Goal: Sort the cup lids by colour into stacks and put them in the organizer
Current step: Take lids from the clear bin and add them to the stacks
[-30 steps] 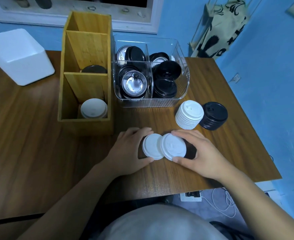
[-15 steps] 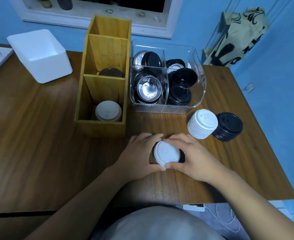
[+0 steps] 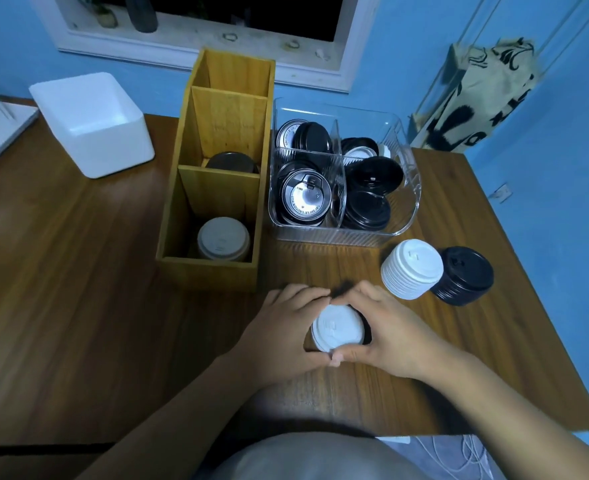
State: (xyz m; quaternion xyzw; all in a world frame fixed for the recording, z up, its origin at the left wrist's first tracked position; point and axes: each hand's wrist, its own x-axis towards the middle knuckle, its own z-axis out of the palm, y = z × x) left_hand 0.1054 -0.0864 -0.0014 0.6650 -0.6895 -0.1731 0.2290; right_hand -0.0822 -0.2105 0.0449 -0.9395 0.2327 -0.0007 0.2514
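both hands (image 3: pixel 338 332) cup white lids (image 3: pixel 337 328) (fingertips touching) on table (image 3: pixel 78 323).

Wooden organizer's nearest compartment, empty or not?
Not empty: white round plastic cup lids sit inside the tall wooden organizer, below its rim.

Dark lid (image 3: pixel 230 161) mostly behind the organizer divider (image 3: pixel 216 192)
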